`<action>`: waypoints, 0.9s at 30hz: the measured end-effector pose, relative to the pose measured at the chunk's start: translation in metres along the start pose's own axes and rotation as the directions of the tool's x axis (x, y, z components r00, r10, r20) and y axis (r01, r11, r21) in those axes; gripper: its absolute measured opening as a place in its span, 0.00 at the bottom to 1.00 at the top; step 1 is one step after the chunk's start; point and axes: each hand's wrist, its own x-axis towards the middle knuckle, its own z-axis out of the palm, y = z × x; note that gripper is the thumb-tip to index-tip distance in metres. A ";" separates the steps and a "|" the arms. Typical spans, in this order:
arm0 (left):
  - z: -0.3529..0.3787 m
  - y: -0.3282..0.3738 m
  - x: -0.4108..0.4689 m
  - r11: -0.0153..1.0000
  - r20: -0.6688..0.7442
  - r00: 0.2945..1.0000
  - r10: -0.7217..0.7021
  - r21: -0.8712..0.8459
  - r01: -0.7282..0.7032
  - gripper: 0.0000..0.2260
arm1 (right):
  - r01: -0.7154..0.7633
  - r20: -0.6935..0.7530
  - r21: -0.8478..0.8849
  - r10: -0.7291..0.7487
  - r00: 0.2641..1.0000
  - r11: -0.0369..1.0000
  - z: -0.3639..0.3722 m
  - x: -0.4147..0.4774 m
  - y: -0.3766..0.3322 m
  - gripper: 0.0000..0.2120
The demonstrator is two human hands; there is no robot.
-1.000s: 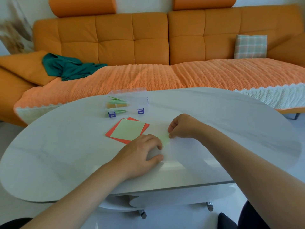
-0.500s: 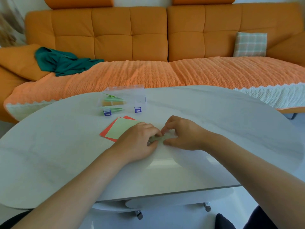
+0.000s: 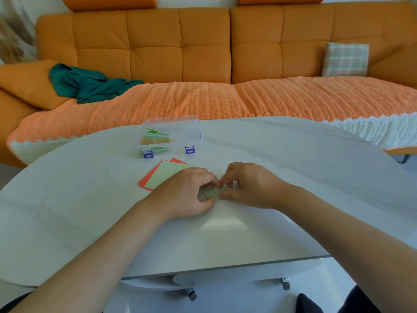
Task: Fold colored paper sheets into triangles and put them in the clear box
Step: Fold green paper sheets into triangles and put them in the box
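Mid-frame, head view: pale green sheet (image 3: 212, 192) on desk (image 3: 293, 177), part-folded, mostly hidden by the hands.
Left grip (image 3: 187, 193): fingers curled, pinching the sheet's left edge.
Right grip (image 3: 250, 186): thumb and fingertips pinching its right edge.
Clear box (image 3: 171, 134), above-left of hands: several green folds, one orange.
Left to do: flat stack (image 3: 167, 175), green on red, beside the left hand.

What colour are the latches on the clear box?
Purple latches on the clear box; head view shows them best.

The left hand (image 3: 185, 193) moved away from the table's (image 3: 90, 199) near edge and met the right hand (image 3: 248, 186), their fingertips pinching the pale green sheet (image 3: 212, 192). The sheet, more exposed before, showed only a small patch between them.
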 end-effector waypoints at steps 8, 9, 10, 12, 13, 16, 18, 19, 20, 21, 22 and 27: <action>-0.001 -0.007 -0.002 0.996 -0.022 1.000 -0.011 -0.090 0.009 0.09 | 0.320 -0.162 -0.460 -0.433 0.887 0.828 0.015 0.005 -0.004 0.17; -0.001 -0.009 -0.002 0.995 -0.028 1.000 -0.009 -0.097 0.007 0.09 | 0.329 -0.172 -0.491 -0.460 0.871 0.807 0.017 0.006 -0.004 0.17; 0.000 -0.010 -0.003 0.995 -0.043 0.999 -0.009 -0.097 0.005 0.09 | 0.333 -0.183 -0.506 -0.476 0.860 0.796 0.018 0.006 -0.004 0.17; 0.001 -0.013 -0.005 0.996 -0.091 0.996 -0.002 -0.085 -0.006 0.07 | 0.326 -0.208 -0.524 -0.490 0.847 0.786 0.021 0.007 -0.002 0.16; 0.002 -0.014 -0.006 0.998 -0.115 0.993 0.007 -0.069 -0.015 0.05 | 0.321 -0.219 -0.522 -0.488 0.845 0.790 0.021 0.007 -0.001 0.16; 0.004 -0.015 -0.008 0.999 -0.178 0.984 0.017 -0.036 -0.023 0.04 | 0.273 -0.245 -0.400 -0.389 0.888 0.875 0.023 0.007 -0.003 0.18; 0.003 -0.013 -0.008 0.994 -0.217 0.975 -0.050 -0.103 0.028 0.04 | 0.198 -0.245 -0.249 -0.259 0.934 0.948 0.019 0.006 -0.008 0.21; 0.002 -0.011 -0.007 0.982 -0.228 0.967 -0.116 -0.170 0.077 0.04 | 0.151 -0.241 -0.164 -0.188 0.952 0.975 0.016 0.005 -0.011 0.20; 0.001 -0.010 -0.007 0.958 -0.223 0.955 -0.193 -0.252 0.135 0.05 | 0.103 -0.238 -0.068 -0.116 0.964 0.992 0.013 0.004 -0.013 0.17; 0.000 -0.008 -0.006 0.926 -0.205 0.942 -0.265 -0.328 0.189 0.05 | 0.058 -0.236 0.040 -0.047 0.971 0.998 0.010 0.004 -0.015 0.13; -0.001 -0.006 -0.005 0.891 -0.183 0.929 -0.321 -0.391 0.231 0.04 | 0.015 -0.228 0.156 0.021 0.973 0.988 0.006 0.005 -0.018 0.08; -0.014 0.006 -0.001 0.742 -0.115 0.877 -0.467 -0.591 0.317 0.06 | -0.128 -0.107 0.515 0.212 0.971 0.848 -0.012 0.008 -0.023 0.06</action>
